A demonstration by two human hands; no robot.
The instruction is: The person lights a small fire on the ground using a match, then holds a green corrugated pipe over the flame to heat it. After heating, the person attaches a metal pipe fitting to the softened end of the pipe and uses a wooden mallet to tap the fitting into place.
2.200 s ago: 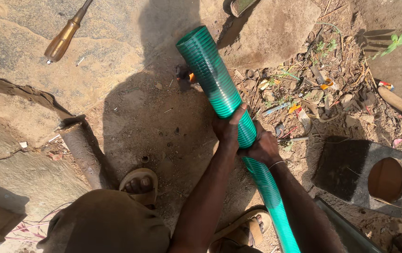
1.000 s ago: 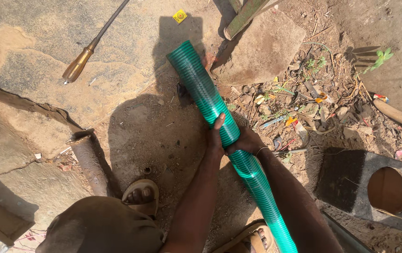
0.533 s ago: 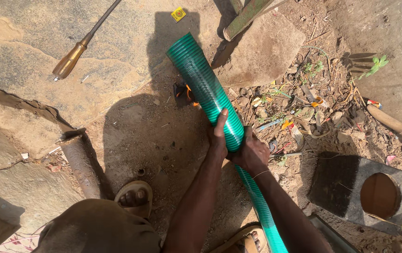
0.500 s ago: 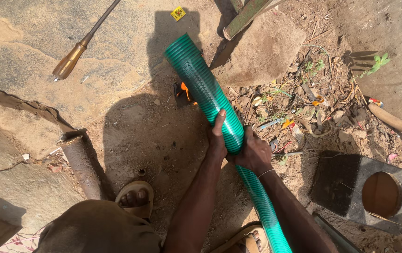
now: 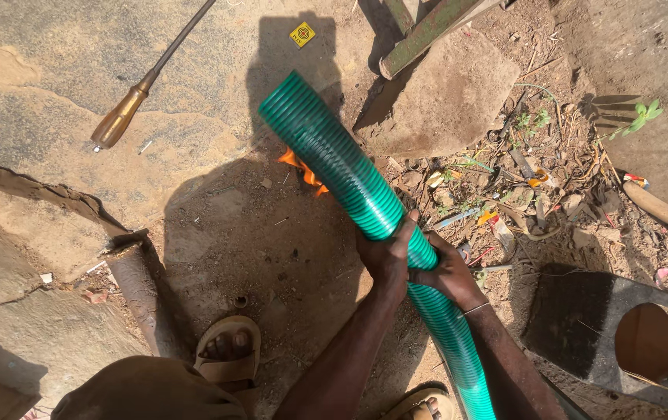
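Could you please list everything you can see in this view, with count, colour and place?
corrugated hose: one, green, centre, running from upper middle to bottom edge.
flame: one, orange, on the ground under the hose's upper part.
wooden-handled tool: one, brown handle with dark shaft, upper left.
block with round hole: one, dark grey, lower right.
litter: many scraps, mixed colours, right of centre.
sandals: two, tan, bottom.
left hand: one, gripping the hose.
right hand: one, gripping the hose beside it.
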